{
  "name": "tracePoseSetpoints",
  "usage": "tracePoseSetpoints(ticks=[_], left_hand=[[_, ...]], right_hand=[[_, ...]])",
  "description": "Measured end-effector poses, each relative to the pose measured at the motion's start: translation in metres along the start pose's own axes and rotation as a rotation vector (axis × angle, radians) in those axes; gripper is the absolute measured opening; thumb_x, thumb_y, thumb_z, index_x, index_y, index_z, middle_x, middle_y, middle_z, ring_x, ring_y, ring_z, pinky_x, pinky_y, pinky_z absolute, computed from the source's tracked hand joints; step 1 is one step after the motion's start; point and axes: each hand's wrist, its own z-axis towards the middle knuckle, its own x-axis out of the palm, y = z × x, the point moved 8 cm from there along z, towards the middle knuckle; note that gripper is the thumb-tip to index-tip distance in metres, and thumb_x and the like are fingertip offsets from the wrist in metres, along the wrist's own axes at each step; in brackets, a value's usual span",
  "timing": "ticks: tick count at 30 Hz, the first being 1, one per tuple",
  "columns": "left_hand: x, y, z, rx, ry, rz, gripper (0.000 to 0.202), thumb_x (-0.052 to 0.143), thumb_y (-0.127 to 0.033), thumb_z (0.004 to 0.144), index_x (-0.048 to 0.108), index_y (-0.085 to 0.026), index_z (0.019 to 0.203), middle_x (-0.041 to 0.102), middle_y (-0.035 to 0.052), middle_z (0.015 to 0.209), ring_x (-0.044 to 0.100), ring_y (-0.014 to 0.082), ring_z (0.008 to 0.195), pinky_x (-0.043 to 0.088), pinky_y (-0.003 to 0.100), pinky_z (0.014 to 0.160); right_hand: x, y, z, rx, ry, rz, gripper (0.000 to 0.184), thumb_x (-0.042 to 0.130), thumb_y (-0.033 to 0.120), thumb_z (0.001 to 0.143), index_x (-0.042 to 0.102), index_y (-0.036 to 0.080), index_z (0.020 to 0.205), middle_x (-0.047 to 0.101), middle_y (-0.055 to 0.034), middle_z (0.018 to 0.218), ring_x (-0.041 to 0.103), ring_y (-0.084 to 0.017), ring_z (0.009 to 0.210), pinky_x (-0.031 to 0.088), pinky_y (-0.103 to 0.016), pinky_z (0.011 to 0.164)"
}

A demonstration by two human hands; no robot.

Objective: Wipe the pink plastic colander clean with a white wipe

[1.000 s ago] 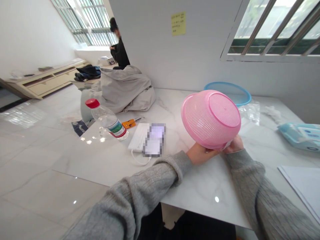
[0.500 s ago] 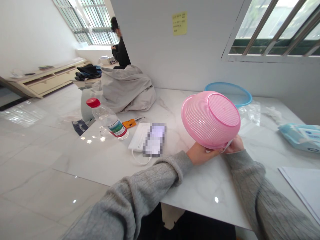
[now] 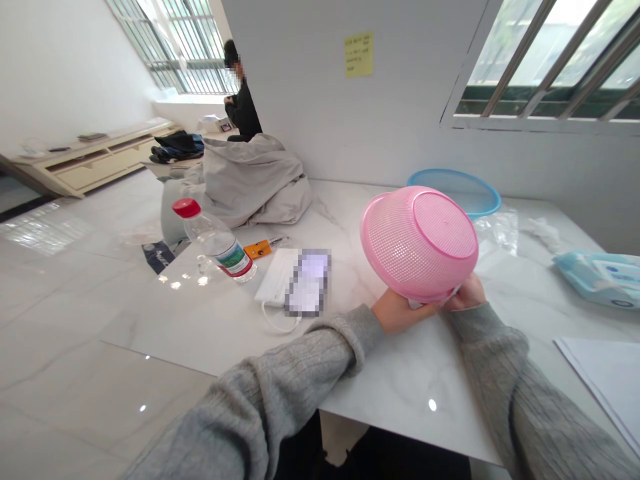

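A pink mesh colander (image 3: 420, 243) is held tilted above the white marbled table, its round base turned up and to the right, so its inside is hidden. My left hand (image 3: 403, 312) grips the near lower rim, with the thumb stretched along it. My right hand (image 3: 467, 293) is closed at the lower right of the rim, its fingers mostly out of sight behind the colander. A bit of thin white material (image 3: 415, 303) shows under the rim by my left hand. More white shows by my right hand; I cannot tell what it is.
A blue mesh basket (image 3: 455, 193) and clear plastic (image 3: 500, 230) lie behind. Wet wipes (image 3: 603, 277) and paper (image 3: 605, 373) are right. Leftward are a phone (image 3: 309, 282), white box (image 3: 277, 277), orange object (image 3: 257, 250), bottle (image 3: 220, 243) and grey cloth (image 3: 255, 180). A person (image 3: 244, 107) sits beyond.
The view has shifted slightly. My hands hold the colander in almost the same pose, and white material now shows under the rim beside my left hand.
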Motion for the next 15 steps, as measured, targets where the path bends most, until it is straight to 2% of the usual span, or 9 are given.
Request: tracePoseSetpoints(ticks=[6,11,15], left_hand=[[0.0016,0.0043,-0.0018,0.038,0.051,0.154,0.048,0.076,-0.044,0.098,0.076,-0.02,0.139,0.074,0.0123,0.148,0.066,0.031,0.143,0.048,0.052,0.129],[-0.0015,0.0,-0.0019,0.05,0.066,0.25,0.052,0.078,-0.049,0.095,0.076,-0.024,0.14,0.071,0.0095,0.153,0.063,0.0337,0.148,0.047,0.05,0.13],[0.004,-0.0056,-0.0022,0.141,0.128,0.32,0.053,0.079,-0.048,0.093,0.075,-0.027,0.142,0.07,0.0099,0.154,0.062,0.0393,0.148,0.045,0.054,0.131]], right_hand=[[0.0076,0.001,-0.0044,0.017,-0.016,0.019,0.036,0.054,0.025,0.099,0.079,0.03,0.125,0.086,-0.0049,0.109,0.077,-0.026,0.126,0.063,-0.054,0.111],[0.0003,0.0026,-0.0045,0.052,-0.089,-0.016,0.041,0.052,0.022,0.097,0.078,0.028,0.129,0.086,-0.0064,0.107,0.078,-0.028,0.125,0.063,-0.055,0.111],[-0.0017,0.0048,-0.0016,0.051,-0.012,-0.041,0.036,0.062,0.029,0.096,0.078,0.028,0.129,0.086,-0.007,0.114,0.081,-0.028,0.115,0.065,-0.053,0.108]])
